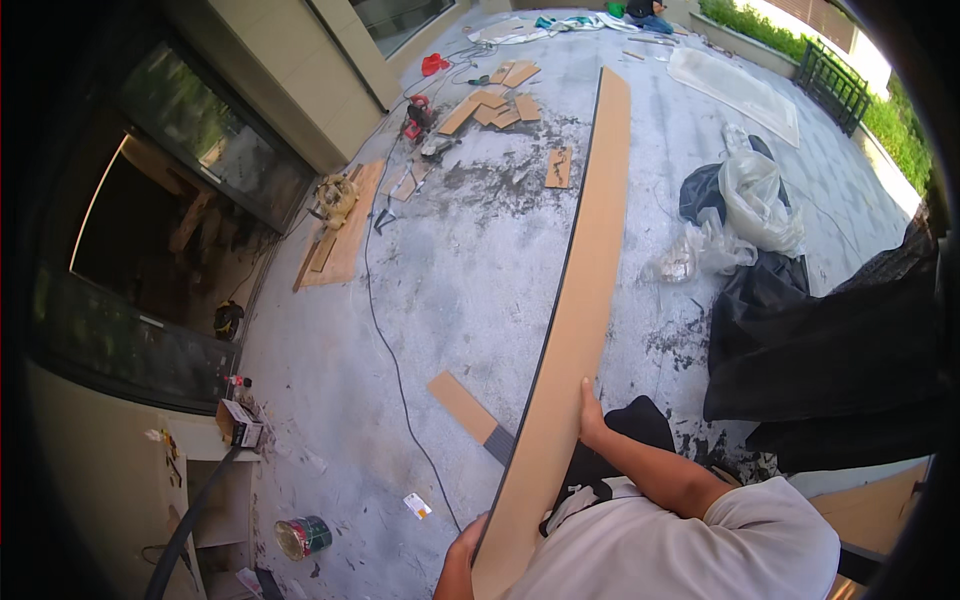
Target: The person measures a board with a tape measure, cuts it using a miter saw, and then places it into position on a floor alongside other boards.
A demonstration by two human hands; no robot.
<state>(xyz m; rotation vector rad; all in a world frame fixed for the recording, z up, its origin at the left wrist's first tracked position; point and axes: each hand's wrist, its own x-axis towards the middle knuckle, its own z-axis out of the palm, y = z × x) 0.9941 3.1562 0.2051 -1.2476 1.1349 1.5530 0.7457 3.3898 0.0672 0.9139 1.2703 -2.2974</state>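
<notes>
A long light-brown plank with a dark edge stretches from my chest far out over the concrete floor. My right hand grips its right edge, thumb on the top face. My left hand holds its left edge near the bottom of the view, fingers partly hidden under the board. A short plank offcut lies on the floor just left of the long plank.
A black cable runs across the floor. Plank offcuts and a red power tool lie farther off. Black sheeting and clear plastic bags sit at right. A paint tin stands at lower left.
</notes>
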